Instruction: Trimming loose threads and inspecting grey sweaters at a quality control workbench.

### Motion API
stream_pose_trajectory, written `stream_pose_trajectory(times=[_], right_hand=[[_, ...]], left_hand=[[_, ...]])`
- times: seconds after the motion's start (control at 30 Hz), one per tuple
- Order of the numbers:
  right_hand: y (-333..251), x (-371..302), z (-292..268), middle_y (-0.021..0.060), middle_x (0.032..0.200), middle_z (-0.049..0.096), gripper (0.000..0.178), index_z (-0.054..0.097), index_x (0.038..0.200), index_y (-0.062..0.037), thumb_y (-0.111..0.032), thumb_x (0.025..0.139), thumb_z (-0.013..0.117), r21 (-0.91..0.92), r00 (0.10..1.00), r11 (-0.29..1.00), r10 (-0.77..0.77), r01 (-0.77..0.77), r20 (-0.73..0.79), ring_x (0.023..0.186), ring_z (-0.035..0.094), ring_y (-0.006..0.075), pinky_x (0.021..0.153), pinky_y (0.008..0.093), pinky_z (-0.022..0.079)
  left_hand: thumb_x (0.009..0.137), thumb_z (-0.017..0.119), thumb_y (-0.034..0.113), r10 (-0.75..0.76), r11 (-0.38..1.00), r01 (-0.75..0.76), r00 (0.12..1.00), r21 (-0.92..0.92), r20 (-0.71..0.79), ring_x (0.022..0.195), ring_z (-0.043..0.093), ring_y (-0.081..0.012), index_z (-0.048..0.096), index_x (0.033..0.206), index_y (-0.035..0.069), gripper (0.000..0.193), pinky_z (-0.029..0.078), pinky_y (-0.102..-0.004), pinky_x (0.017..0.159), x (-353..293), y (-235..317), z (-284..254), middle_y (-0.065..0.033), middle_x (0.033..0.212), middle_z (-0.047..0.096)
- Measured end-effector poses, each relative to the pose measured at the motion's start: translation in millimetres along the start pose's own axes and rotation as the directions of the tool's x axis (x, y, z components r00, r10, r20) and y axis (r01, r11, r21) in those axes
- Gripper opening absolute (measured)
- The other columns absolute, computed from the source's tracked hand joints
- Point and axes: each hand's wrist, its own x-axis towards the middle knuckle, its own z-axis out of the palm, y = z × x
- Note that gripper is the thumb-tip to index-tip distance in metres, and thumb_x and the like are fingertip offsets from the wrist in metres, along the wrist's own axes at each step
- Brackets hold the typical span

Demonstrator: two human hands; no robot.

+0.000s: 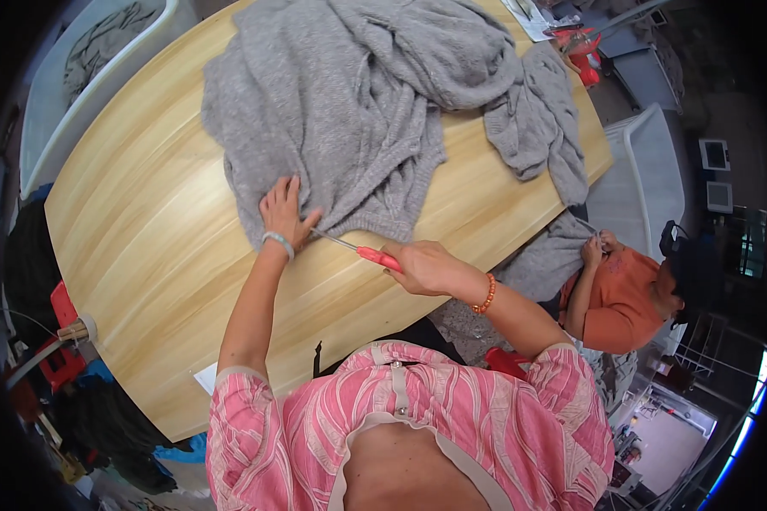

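A grey knitted sweater (315,111) lies spread over the wooden table, its ribbed lower edge toward me. My left hand (288,215) rests on the near left corner of the knit, palm down and fingers apart, with a light bracelet at the wrist. My right hand (426,268), wearing an orange bead bracelet, is closed on the handle of a red-handled tool with a thin metal shaft (378,257). The shaft points left, and its tip reaches the sweater's edge beside my left thumb. I cannot make out the tip's shape.
The wooden table (136,247) curves around me. More grey knit (533,119) lies at its right edge. White bins stand at the far left (102,111) and right (648,170). To the right, a person in an orange top (622,302) handles grey knit. A clamp (81,330) grips the left edge.
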Motion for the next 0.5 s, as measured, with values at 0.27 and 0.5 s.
stream_pose_trajectory(times=[0.27,0.5], right_hand=[[64.9,-27.8,-8.7,0.0237,0.081,0.062,0.023,0.051,0.103,-0.0044,-0.019,0.086,0.054,0.115,0.957,0.989,0.116,-0.088,-0.266,0.078,0.061,0.0408,0.067,0.0496,0.047],[133.5,-47.6,-39.4,0.0239,0.077,0.061,0.029,0.051,0.112,-0.0069,-0.023,0.089,0.054,0.197,0.882,0.96,0.261,-0.197,-0.392,0.075,0.06,0.0418,0.067,0.0487,0.047]], left_hand=[[0.074,0.063,0.008,0.042,0.998,-0.045,0.996,-0.033,-0.077,0.097,0.055,-0.035,0.059,0.109,0.004,0.036,0.043,-0.0425,0.083,-60.8,-80.5,1.1,-0.0171,0.098,0.061],[0.074,0.05,0.001,-0.12,0.906,0.129,0.992,0.403,-0.049,0.068,0.057,-0.0359,0.06,0.085,0.005,0.016,0.046,-0.0459,0.06,-101.3,-147.7,-134.7,-0.0168,0.07,0.056]])
